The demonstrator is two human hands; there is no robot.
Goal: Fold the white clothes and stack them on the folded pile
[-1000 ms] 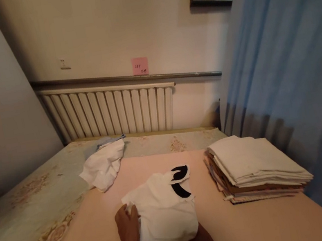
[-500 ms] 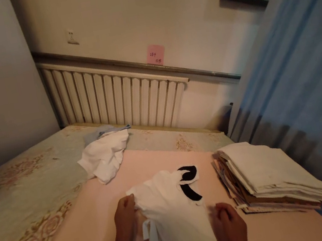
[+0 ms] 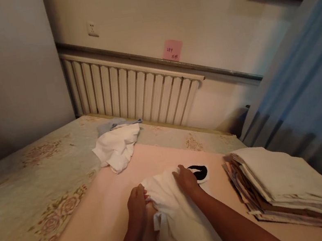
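White shirt on bed: left hand pinches 9 o'clock edge, right hand presses flat near collar; keep edges aligned, cloth taut.

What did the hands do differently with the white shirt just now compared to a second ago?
The right hand came up from the near edge and reached forward across the white shirt to rest near its black collar. The left hand stayed at the shirt's left edge. The crumpled white cloth and the folded stack did not move.
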